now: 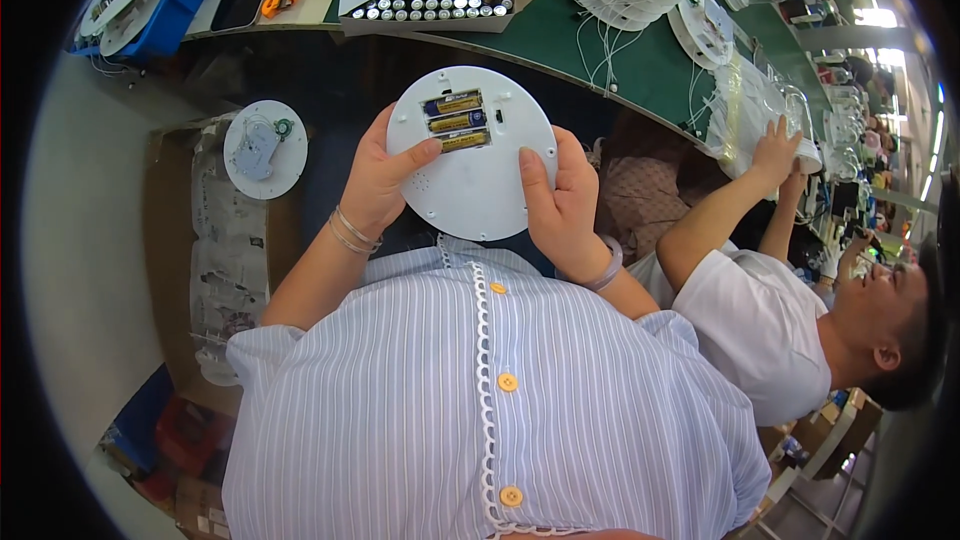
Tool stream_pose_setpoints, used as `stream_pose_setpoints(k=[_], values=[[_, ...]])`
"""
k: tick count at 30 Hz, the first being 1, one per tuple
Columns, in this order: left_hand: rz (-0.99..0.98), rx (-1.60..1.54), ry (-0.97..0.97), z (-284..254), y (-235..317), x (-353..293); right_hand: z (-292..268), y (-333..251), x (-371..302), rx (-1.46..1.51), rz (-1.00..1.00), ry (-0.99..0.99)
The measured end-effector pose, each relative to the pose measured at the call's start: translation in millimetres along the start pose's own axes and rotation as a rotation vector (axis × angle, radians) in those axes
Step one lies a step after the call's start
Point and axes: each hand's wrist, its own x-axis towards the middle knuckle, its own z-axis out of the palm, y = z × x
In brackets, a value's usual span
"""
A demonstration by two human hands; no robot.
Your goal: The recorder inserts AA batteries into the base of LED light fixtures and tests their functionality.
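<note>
White plastic disc (pixel 472 155) | round, smooth | 3 batteries (pixel 456 120) | both hands grip rim: L (pixel 378 178), R (pixel 558 202)

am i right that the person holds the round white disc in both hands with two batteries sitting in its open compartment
Not quite: the head view shows three batteries, not two, in the open compartment. The rest stands: the round white disc is held by both the left hand and the right hand.
</note>
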Motion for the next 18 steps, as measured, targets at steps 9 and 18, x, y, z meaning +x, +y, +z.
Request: stream_pose_setpoints(k=[9, 18], values=[[0.031, -0.010, 0.051, 4, -6, -2, 3, -3, -2, 0.012, 0.029, -0.016], [-0.011, -0.023, 0.159, -18, 13, 4, 0, 13, 49, -0.317, -0.144, 0.014]])
